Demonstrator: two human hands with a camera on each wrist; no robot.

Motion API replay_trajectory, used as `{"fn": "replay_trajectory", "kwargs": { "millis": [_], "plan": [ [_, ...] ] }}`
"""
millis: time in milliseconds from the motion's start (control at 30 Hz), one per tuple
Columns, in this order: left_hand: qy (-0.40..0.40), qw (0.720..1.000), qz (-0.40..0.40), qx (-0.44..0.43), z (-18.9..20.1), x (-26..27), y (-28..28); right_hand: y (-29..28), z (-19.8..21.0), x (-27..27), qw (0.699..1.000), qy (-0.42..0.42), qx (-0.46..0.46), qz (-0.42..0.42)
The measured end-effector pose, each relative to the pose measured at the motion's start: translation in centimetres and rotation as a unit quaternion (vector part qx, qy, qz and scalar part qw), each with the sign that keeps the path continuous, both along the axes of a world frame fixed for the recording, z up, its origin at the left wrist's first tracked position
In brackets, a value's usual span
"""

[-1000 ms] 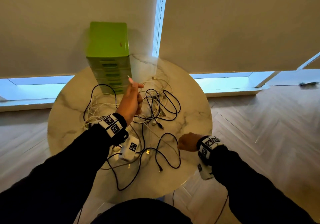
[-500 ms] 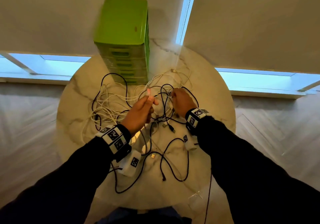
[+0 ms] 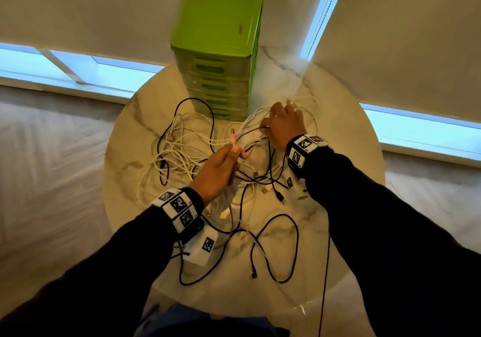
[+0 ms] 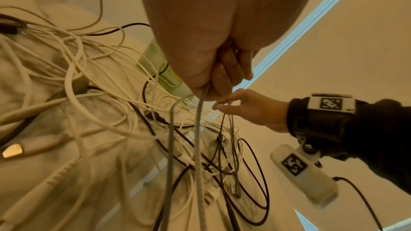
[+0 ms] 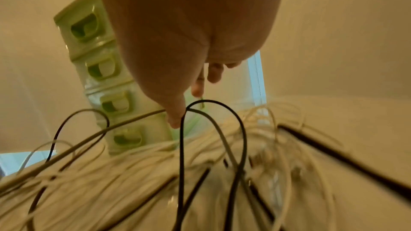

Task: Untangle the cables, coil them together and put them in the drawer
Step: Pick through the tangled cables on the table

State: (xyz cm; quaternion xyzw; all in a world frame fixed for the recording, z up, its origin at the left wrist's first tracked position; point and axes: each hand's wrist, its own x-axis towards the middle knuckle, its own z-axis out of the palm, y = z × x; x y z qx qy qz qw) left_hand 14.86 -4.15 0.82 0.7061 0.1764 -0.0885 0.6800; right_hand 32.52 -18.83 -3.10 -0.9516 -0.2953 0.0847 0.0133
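A tangle of white cables and black cables lies spread over the round marble table. A green drawer unit stands at the table's back, all its drawers closed. My left hand is raised over the middle of the tangle. It grips a grey cable whose plug end sticks up past the fingers. My right hand reaches into the strands right of the unit's base. Thumb and forefinger pinch thin dark cables, and a black loop hangs there.
White camera pods hang under both wrists, and a thin dark lead drops past the table's front right edge. Pale blinds and a bright window strip lie behind the table. Wooden floor surrounds it.
My right hand came from the table's near edge into the tangle, then moved further back beside the drawer unit. My left hand keeps its hold on the cable.
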Motion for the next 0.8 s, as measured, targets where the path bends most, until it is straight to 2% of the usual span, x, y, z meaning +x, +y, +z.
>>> {"fn": "replay_trajectory", "kwargs": {
  "millis": [67, 133, 233, 333, 400, 433, 500, 533, 633, 800],
  "plan": [
    [-0.004, 1.0, 0.015, 0.001, 0.2, 0.3, 0.5, -0.8, 2.3, 0.7, 0.998, -0.035, 0.048, 0.005],
    [-0.013, 0.999, 0.03, 0.013, 0.4, 0.8, 1.1, -1.8, 5.2, 1.7, 0.994, 0.011, 0.109, 0.014],
    [-0.044, 0.998, 0.052, 0.01, 0.6, 1.3, 1.7, -3.3, 10.4, 2.5, 0.966, 0.106, 0.232, -0.033],
    [-0.072, 0.995, 0.063, -0.005, 1.4, 1.9, 1.7, -4.4, 14.0, 1.4, 0.952, 0.113, 0.276, -0.073],
    [-0.086, 0.994, 0.067, -0.03, 2.4, 2.3, 1.7, -5.0, 14.7, -0.5, 0.929, 0.113, 0.339, -0.091],
    [-0.108, 0.992, 0.047, -0.046, 4.2, 2.1, 1.8, -5.2, 16.5, -2.9, 0.915, 0.1, 0.377, -0.098],
    [-0.085, 0.993, 0.03, -0.069, 3.9, 2.7, 1.6, -5.0, 15.3, -5.5, 0.882, 0.157, 0.434, -0.095],
    [-0.076, 0.994, 0.012, -0.079, 4.5, 1.9, 1.5, -4.8, 15.2, -8.6, 0.879, 0.157, 0.441, -0.087],
    [-0.019, 0.994, 0.003, -0.109, 3.2, 2.3, 0.0, -4.5, 12.0, -13.4, 0.888, 0.203, 0.408, -0.064],
    [0.103, 0.985, -0.048, -0.129, 1.7, 2.0, -1.2, -5.0, 8.5, -17.4, 0.906, 0.201, 0.371, -0.008]
  ]
}}
